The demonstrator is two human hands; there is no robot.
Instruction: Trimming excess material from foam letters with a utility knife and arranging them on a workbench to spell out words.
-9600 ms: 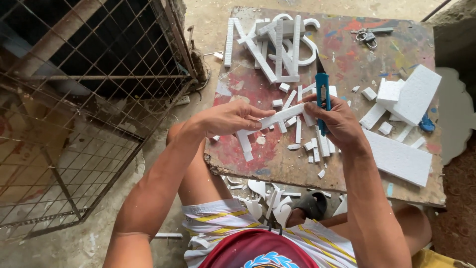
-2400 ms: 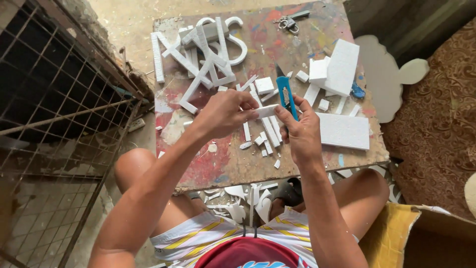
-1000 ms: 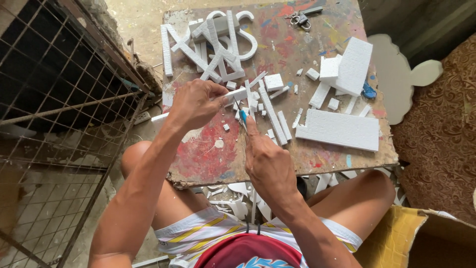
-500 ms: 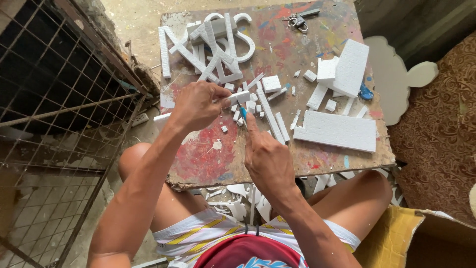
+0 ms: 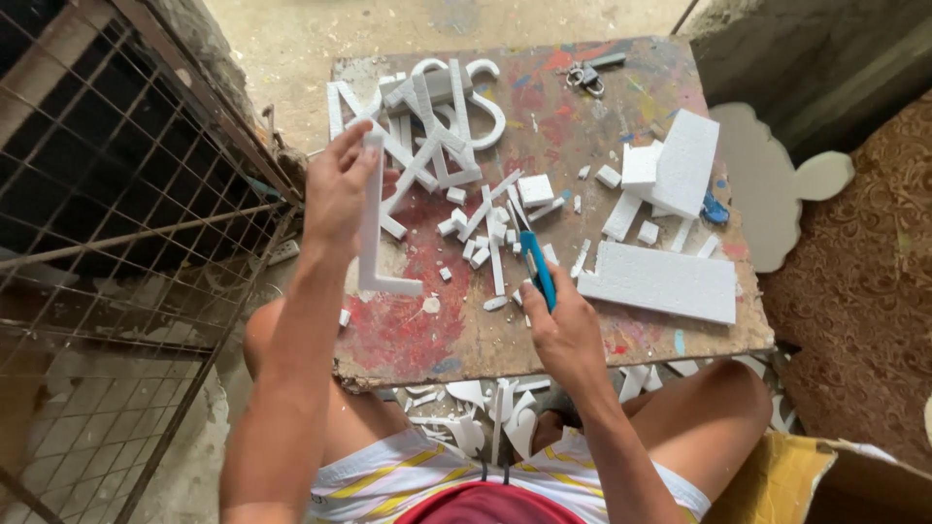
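1. White foam L-shaped letter [image 5: 374,228] hangs above the left part of the paint-stained desk [image 5: 408,335], pinched at its top by the left hand [image 5: 338,189].
2. Right hand [image 5: 563,330] has its grip closed around a blue utility knife [image 5: 536,272], blade pointing away.
3. Foam scraps [image 5: 485,228], finished letters [image 5: 427,121] and a foam slab [image 5: 660,281] lie around.

Cut letters [image 5: 427,116] lie at the counter [image 5: 408,330] far-left corner; offcuts [image 5: 490,233] at centre; slab [image 5: 660,281] near the right edge, blocks [image 5: 675,165] behind it.
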